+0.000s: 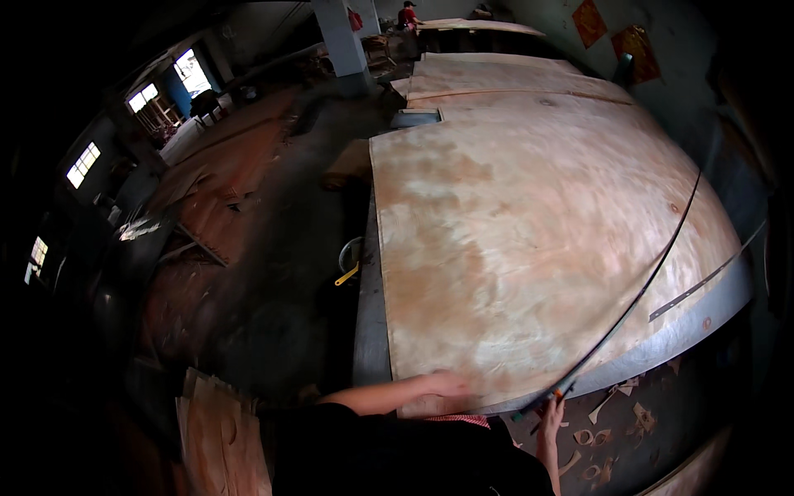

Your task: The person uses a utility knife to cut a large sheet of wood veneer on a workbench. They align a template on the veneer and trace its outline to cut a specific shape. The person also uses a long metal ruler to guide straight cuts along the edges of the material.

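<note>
A large, pale brown wood veneer sheet covers most of the long table in front of me. My left hand lies over the sheet's near edge, palm down. Motion blurs its fingers, though they look stretched out with nothing in them. Just past the near edge, to the right, my right hand is closed around a small hand tool with dark and orange parts; its exact kind is too small to tell. From that tool a long, dark, hose-like line curves up to the far right across the sheet.
A metal strip with holes lies along the table's right side. Veneer scraps litter the floor at lower right. Stacked veneer stands at lower left. A yellow-handled object sits by the table's left edge. Far off, a person stands at another table.
</note>
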Available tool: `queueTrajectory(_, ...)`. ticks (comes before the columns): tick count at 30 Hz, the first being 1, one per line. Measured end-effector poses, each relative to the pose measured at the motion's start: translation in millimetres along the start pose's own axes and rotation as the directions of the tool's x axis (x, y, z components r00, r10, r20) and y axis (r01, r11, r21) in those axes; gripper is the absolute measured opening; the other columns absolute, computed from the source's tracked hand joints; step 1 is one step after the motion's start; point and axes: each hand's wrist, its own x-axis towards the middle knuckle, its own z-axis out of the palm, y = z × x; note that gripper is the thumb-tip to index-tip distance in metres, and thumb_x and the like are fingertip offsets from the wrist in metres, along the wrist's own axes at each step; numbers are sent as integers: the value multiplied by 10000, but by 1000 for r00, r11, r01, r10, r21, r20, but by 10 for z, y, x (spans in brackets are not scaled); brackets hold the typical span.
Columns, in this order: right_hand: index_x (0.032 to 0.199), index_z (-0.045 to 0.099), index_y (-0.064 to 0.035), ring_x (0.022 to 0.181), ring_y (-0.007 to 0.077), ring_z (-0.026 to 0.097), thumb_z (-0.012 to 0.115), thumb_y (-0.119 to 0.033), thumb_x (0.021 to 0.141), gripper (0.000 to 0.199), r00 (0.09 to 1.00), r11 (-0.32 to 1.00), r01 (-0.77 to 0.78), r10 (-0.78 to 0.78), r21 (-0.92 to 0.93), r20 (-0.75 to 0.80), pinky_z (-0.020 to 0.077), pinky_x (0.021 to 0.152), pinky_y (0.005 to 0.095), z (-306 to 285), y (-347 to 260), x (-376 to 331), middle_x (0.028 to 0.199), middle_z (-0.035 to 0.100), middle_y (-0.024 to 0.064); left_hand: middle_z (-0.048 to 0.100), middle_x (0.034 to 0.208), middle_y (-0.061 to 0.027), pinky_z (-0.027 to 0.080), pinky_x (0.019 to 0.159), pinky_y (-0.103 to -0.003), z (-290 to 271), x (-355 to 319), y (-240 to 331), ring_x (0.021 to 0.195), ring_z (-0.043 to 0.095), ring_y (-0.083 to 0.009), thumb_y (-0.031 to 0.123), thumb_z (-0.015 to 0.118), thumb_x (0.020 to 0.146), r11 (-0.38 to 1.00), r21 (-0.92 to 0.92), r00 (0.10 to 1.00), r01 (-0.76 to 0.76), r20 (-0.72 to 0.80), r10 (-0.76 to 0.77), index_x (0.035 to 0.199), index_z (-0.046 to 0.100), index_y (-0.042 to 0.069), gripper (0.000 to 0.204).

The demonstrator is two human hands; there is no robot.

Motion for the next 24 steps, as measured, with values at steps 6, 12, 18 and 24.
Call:
queueTrajectory(6,1041,517,-58,474,58,366,392,-128,889,209,879,862,283,-58,-420,473,303,427,212,-231,129,-128,568,393,-28,611,676,-86,419,468,-242,187,404,622,513,526,-109,408,496,817,623,-750,972,221,118,-202,946,537,48,384)
queueTrajectory(12,973,563,-65,511,95,445,463,-140,835,187,994,755,-44,98,-654,46,372,483,259,-1470,482,-508,573,476,26,603,622,-48,386,409,-221,382,249,192,440,476,-81,310,574,775,605,-778,894,169,-137,-426,933,554,50,305)
queueTrajectory(18,1022,526,-41,546,110,458,467,-134,830,221,998,701,-50,5,-712,-65,392,523,262,-2442,526,-839,617,493,37,555,593,-15,382,391,-232,-122,304,0,431,450,-85,229,663,700,403,-911,533,-88,-385,-754,898,557,60,280)
queueTrajectory(24,1095,475,-38,645,235,537,486,-156,804,315,929,644,200,-364,-738,-67,420,601,318,-3137,722,-590,701,537,114,546,625,-22,419,417,-229,-588,659,-109,477,504,-109,176,606,767,453,-575,-144,-681,-502,-853,997,487,49,289)
